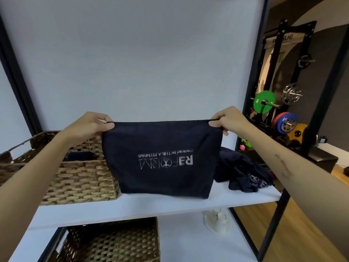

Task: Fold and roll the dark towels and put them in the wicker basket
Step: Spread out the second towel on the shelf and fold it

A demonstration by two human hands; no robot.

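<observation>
both hands (90, 125) (229, 119) pinching towel (162, 157) corners

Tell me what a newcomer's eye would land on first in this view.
First the dark towel, held up at centre by its top corners between the left hand and right hand, its white logo upside down. Next the wicker basket at left on the white shelf, and the crumpled dark towels to the right.

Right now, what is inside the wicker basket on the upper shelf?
One dark folded towel lies inside the wicker basket. The left forearm and the held towel cover much of the inside, so anything else there is hidden.
</observation>
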